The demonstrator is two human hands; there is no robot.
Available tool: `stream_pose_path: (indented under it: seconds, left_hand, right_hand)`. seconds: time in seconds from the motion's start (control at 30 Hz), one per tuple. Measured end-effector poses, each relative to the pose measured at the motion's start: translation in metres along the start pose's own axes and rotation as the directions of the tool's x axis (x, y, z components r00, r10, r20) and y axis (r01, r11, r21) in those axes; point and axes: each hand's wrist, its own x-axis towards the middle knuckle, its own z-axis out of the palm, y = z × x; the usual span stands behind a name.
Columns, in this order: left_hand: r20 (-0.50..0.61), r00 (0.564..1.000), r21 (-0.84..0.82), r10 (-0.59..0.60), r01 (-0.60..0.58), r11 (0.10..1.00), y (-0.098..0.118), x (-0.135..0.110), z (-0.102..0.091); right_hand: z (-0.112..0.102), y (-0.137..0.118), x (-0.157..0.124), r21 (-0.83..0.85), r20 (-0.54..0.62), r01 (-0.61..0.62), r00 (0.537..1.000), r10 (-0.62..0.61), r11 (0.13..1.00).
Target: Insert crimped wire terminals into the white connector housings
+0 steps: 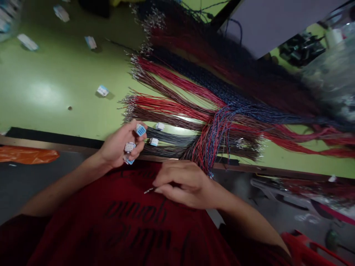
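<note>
My left hand (120,146) is closed around several small blue-and-white connector housings (140,130), held just above the near edge of the green table (55,85). My right hand (183,183) hovers over my red shirt, fingers pinched on a thin wire with a metal terminal end (149,190). Bundles of red, brown, black and blue wires (194,107) fan out across the table right beyond both hands.
Two loose connector housings (156,133) lie on the black wires near my left hand. More housings (102,90) are scattered over the far left of the table. An orange bag (26,154) lies below the table edge at left. Red tool handles (302,247) show at bottom right.
</note>
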Motion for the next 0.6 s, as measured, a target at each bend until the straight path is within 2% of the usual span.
stream_pose_path:
  seconds: [0.03, 0.07, 0.1, 0.13, 0.17, 0.2, 0.23, 0.4, 0.6]
  left_hand:
    - [0.024, 1.0, 0.023, -0.018, 0.017, 1.0, -0.005, 0.001, 0.002]
    - [0.039, 0.999, 0.044, -0.023, 0.021, 0.999, -0.008, 0.001, 0.004]
    - [0.048, 0.999, 0.063, -0.025, 0.022, 0.998, -0.011, 0.001, 0.004]
    - [0.051, 0.998, 0.08, -0.024, 0.02, 0.997, -0.013, 0.001, 0.003]
    - [0.053, 0.998, 0.094, -0.023, 0.018, 0.995, -0.013, 0.001, 0.002]
    - [0.056, 0.998, 0.106, -0.026, 0.02, 0.994, -0.014, 0.0, 0.0]
    - [0.059, 0.998, 0.116, -0.027, 0.02, 0.993, -0.014, 0.0, -0.001]
    - [0.079, 0.997, 0.163, 0.009, -0.022, 0.986, -0.015, 0.001, -0.002]
    - [0.075, 0.996, 0.232, 0.049, -0.065, 0.97, -0.021, 0.001, -0.004]
  right_hand:
    - [0.004, 0.001, 0.007, 0.021, -0.055, -0.027, 0.998, 0.029, 0.999]
    - [0.006, 0.004, 0.013, 0.018, -0.158, -0.078, 0.984, 0.08, 0.997]
    - [0.008, 0.009, 0.018, 0.001, -0.283, -0.147, 0.949, 0.141, 0.989]
    - [0.008, 0.015, 0.02, -0.02, -0.403, -0.222, 0.894, 0.195, 0.975]
    - [0.007, 0.021, 0.021, -0.045, -0.494, -0.286, 0.839, 0.228, 0.957]
    - [0.006, 0.026, 0.02, -0.076, -0.545, -0.327, 0.805, 0.235, 0.942]
    - [0.005, 0.031, 0.019, -0.116, -0.563, -0.339, 0.797, 0.22, 0.934]
    - [0.002, 0.039, 0.015, -0.281, -0.522, -0.263, 0.849, 0.083, 0.923]
    - [0.002, 0.042, 0.017, -0.295, -0.514, -0.273, 0.853, 0.089, 0.916]
